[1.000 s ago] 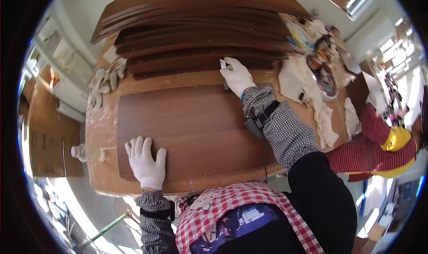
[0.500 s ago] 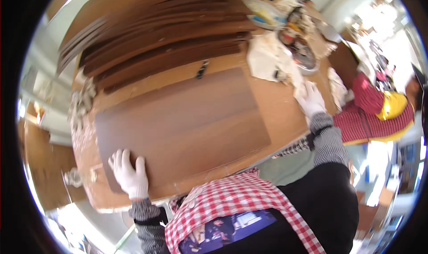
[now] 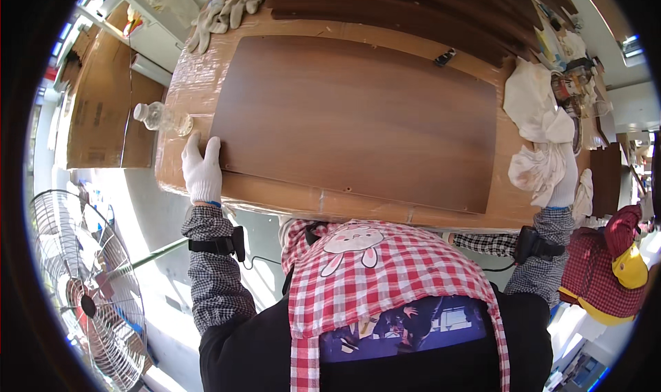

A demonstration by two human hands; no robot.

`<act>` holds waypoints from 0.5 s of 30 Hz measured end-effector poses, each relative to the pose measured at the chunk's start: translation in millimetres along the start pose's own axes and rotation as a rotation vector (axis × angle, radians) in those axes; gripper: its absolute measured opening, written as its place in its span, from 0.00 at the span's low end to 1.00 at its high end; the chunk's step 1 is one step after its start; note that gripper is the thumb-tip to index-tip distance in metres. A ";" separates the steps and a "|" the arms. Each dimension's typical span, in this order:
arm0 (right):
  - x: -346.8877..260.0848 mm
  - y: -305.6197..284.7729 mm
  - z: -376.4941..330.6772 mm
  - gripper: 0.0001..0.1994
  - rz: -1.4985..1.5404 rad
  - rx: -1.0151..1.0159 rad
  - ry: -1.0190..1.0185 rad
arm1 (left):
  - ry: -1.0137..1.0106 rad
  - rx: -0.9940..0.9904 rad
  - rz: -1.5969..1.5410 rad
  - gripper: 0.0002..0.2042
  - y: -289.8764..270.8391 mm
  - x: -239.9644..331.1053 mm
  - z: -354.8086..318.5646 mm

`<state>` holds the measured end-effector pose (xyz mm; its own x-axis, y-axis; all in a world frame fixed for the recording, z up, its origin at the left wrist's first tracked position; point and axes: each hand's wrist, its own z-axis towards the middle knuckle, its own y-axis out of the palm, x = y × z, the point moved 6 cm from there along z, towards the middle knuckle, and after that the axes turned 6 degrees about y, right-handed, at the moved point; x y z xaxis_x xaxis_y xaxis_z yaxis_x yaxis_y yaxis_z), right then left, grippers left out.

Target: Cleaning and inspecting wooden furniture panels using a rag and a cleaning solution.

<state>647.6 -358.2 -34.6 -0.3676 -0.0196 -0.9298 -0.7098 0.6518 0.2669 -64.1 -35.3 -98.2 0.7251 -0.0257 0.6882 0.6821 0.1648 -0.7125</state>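
A flat brown wood-grain board [image 3: 358, 120] lies on the cardboard-topped table in front of me. My left hand [image 3: 202, 168], in a white knit glove, is at the board's near left corner with thumb and fingers apart. Just beyond its fingertips a clear bottle [image 3: 164, 118] lies on its side at the table's left edge. On the right, my gloved right hand [image 3: 566, 180] grips a stained white cloth [image 3: 536, 170]; the cloth hides most of its fingers. Another white cloth [image 3: 529, 99] spreads just behind it. A small black object [image 3: 445, 57] rests at the board's far edge.
Several brown boards [image 3: 385, 13] are stacked at the back. Spare work gloves [image 3: 224, 17] lie at the far left, and jars and other clutter [image 3: 575, 82] at the far right. A fan [image 3: 89, 299] stands at lower left; another person [image 3: 609, 268] is at right.
The view has turned. My left hand has shifted from the board's surface to its corner, close to the bottle. The cloth is now bunched up at my right hand.
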 end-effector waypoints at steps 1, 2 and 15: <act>17.9 -1.4 18.9 0.23 0.052 -0.148 0.142 | -0.003 0.008 0.008 0.32 -2.7 -2.8 1.6; 38.5 4.7 35.4 0.23 0.101 -0.299 0.286 | -0.021 0.097 -0.074 0.35 -7.7 -6.6 0.6; 159.0 479.3 -29.0 0.27 -1.685 -0.612 -0.867 | -0.105 0.259 -0.476 0.52 -21.3 -34.5 43.5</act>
<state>231.4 -70.9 -47.1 0.9746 0.2036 -0.0935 -0.1098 0.0700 -0.9915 -107.8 4.9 -100.8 0.3202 -0.0606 0.9454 0.8769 0.3966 -0.2716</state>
